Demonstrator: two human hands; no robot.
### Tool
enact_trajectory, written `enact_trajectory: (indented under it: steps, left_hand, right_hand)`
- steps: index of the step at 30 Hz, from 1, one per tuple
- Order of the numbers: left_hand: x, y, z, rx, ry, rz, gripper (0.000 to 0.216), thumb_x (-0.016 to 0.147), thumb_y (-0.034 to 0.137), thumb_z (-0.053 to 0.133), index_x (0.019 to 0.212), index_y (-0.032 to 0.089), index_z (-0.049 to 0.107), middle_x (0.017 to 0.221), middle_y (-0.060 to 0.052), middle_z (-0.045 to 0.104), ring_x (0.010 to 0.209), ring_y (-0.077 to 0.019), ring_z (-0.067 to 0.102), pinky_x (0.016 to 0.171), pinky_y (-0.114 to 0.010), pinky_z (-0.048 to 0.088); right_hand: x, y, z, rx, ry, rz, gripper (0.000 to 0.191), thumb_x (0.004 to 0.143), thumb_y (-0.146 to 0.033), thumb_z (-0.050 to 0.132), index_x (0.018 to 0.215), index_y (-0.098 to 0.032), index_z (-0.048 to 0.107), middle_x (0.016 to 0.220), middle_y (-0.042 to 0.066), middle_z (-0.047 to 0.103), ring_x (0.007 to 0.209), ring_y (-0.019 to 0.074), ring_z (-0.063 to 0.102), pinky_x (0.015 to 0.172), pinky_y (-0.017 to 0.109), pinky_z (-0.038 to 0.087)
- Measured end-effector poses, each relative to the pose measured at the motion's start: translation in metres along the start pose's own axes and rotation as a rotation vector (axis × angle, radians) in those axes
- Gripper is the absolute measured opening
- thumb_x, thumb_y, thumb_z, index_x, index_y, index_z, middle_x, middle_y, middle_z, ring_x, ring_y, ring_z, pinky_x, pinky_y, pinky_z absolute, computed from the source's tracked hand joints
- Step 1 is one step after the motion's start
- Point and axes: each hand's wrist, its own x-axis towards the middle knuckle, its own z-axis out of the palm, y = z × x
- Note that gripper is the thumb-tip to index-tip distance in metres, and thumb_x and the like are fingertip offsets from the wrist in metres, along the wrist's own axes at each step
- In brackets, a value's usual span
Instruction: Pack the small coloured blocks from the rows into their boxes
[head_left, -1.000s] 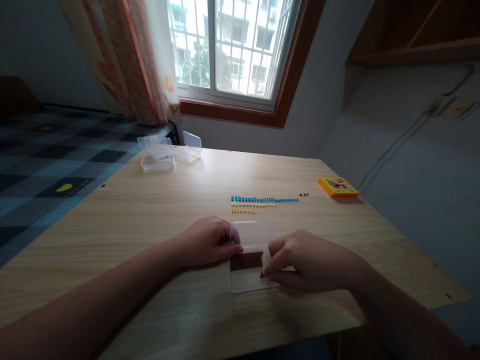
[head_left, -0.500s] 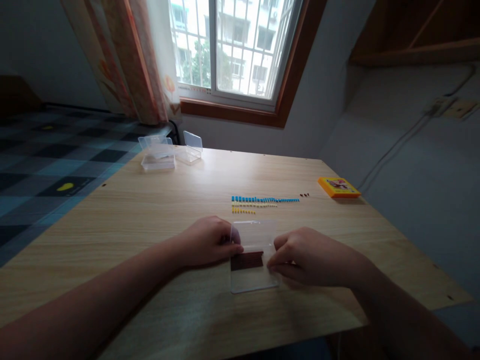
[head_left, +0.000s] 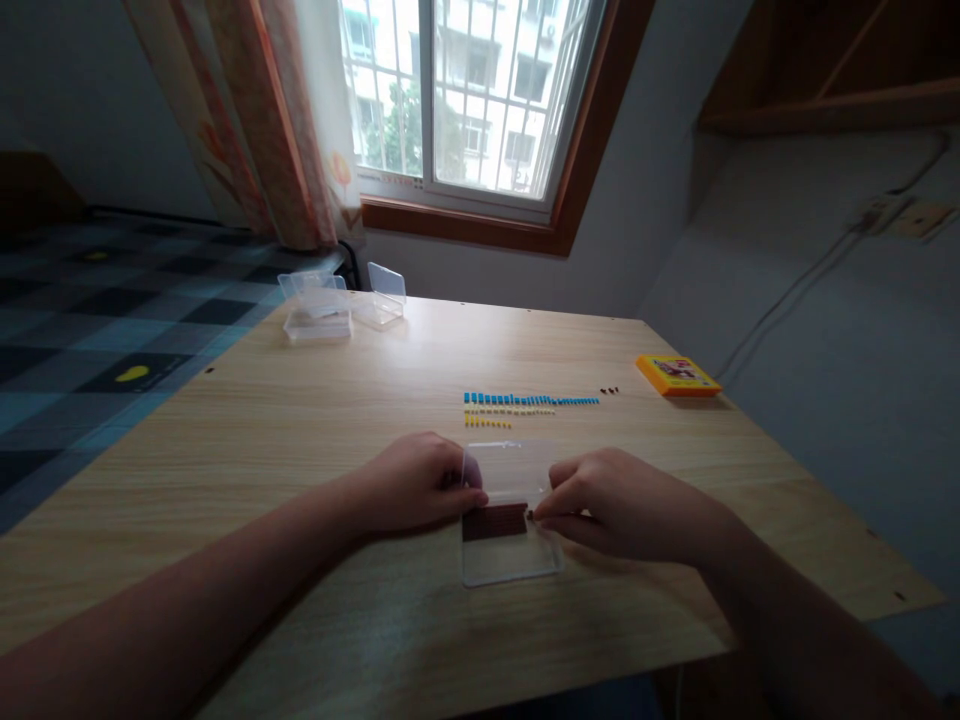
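A clear square plate (head_left: 510, 555) lies on the wooden table (head_left: 300, 430) near its front edge, with a band of dark brown beads (head_left: 493, 521) across its middle. My left hand (head_left: 409, 483) rests closed against the plate's left edge, thumb on it. My right hand (head_left: 622, 503) pinches a tiny dark bead at the right end of the brown band. Behind the plate lie rows of blue beads (head_left: 529, 399), pale beads (head_left: 510, 410) and yellow beads (head_left: 486, 423).
Two clear plastic boxes (head_left: 319, 310) with open lids stand at the table's far left. A small orange box (head_left: 677, 374) lies at the far right, with a few dark beads (head_left: 609, 390) near it. A window and a curtain are behind; a checkered bed lies left.
My right hand has risen from the plate's lower right part to the right end of the brown band. My left hand has stayed put.
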Motion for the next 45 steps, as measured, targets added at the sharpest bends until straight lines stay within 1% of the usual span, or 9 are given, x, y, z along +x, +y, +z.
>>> enact_trajectory:
  steps: [9,22,27,29,31,33,35,40,45]
  left_hand:
    - [0.001,0.0,0.001,0.004,0.007,0.002,0.02,0.087,0.034,0.064,0.081,0.022,0.077,0.072,-0.001,0.073,0.067,-0.0153,0.062,0.064,-0.025,0.042]
    - [0.0,0.001,0.0,0.015,0.003,-0.012,0.02,0.087,0.034,0.063,0.08,0.022,0.077,0.074,-0.001,0.073,0.068,-0.0153,0.062,0.064,-0.025,0.042]
    - [0.0,0.0,0.0,0.019,-0.001,-0.013,0.021,0.088,0.036,0.062,0.081,0.023,0.077,0.074,-0.001,0.073,0.069,-0.0162,0.063,0.065,-0.026,0.043]
    - [0.0,0.0,-0.001,0.02,-0.013,-0.032,0.023,0.088,0.037,0.061,0.081,0.023,0.077,0.075,-0.002,0.073,0.069,-0.0169,0.063,0.065,-0.026,0.043]
    - [-0.001,0.001,-0.002,0.018,-0.024,-0.039,0.024,0.089,0.038,0.061,0.081,0.023,0.077,0.075,-0.002,0.074,0.07,-0.0173,0.063,0.066,-0.026,0.043]
    - [-0.001,0.002,-0.004,0.011,-0.025,-0.044,0.024,0.088,0.038,0.061,0.081,0.022,0.077,0.076,-0.002,0.074,0.07,-0.0174,0.063,0.066,-0.027,0.043]
    - [0.0,0.002,-0.004,0.002,-0.022,-0.055,0.024,0.088,0.039,0.061,0.082,0.022,0.077,0.076,-0.002,0.073,0.07,-0.0172,0.063,0.066,-0.026,0.043]
    - [0.001,0.001,-0.004,-0.014,-0.015,-0.08,0.025,0.088,0.04,0.059,0.083,0.022,0.076,0.075,-0.002,0.072,0.068,-0.0167,0.061,0.064,-0.026,0.041]
    - [0.0,-0.001,-0.005,-0.029,-0.017,-0.034,0.027,0.087,0.044,0.061,0.085,0.021,0.076,0.072,-0.001,0.069,0.066,-0.016,0.058,0.062,-0.026,0.039]
  right_hand:
    - [0.005,-0.002,0.003,-0.015,0.012,0.012,0.025,0.098,-0.022,0.058,0.082,-0.019,0.076,0.076,0.001,0.067,0.063,0.0096,0.053,0.061,0.023,0.034]
    - [0.0,0.002,0.003,-0.001,0.042,0.002,0.022,0.097,-0.021,0.059,0.091,-0.02,0.08,0.076,0.001,0.068,0.064,0.0097,0.056,0.062,0.024,0.036]
    - [-0.012,0.017,-0.017,0.243,0.057,-0.129,0.019,0.096,-0.023,0.062,0.1,-0.018,0.08,0.073,0.001,0.067,0.061,0.0086,0.056,0.059,0.022,0.04]
    - [-0.019,0.032,-0.029,0.327,0.156,-0.163,0.022,0.097,-0.029,0.062,0.1,-0.017,0.08,0.07,0.002,0.065,0.059,0.0093,0.055,0.058,0.022,0.041]
    - [-0.022,0.053,-0.037,0.319,0.381,-0.063,0.027,0.097,-0.035,0.061,0.097,-0.017,0.081,0.071,0.003,0.067,0.063,0.0119,0.058,0.06,0.024,0.043]
    - [-0.022,0.08,-0.039,0.236,0.678,0.186,0.032,0.096,-0.041,0.059,0.098,-0.017,0.081,0.08,0.006,0.073,0.071,0.0156,0.063,0.064,0.026,0.046]
    - [-0.017,0.108,-0.036,0.076,0.852,0.497,0.035,0.096,-0.041,0.057,0.102,-0.017,0.08,0.092,0.008,0.077,0.08,0.0186,0.067,0.069,0.027,0.048]
    - [-0.005,0.164,-0.018,-0.023,0.787,0.721,0.03,0.09,-0.03,0.061,0.107,-0.015,0.081,0.084,0.009,0.077,0.074,0.0199,0.067,0.067,0.028,0.047]
    - [0.002,0.188,-0.003,-0.07,0.656,0.796,0.024,0.092,-0.029,0.066,0.108,-0.017,0.079,0.094,0.008,0.076,0.082,0.0181,0.067,0.076,0.029,0.049]
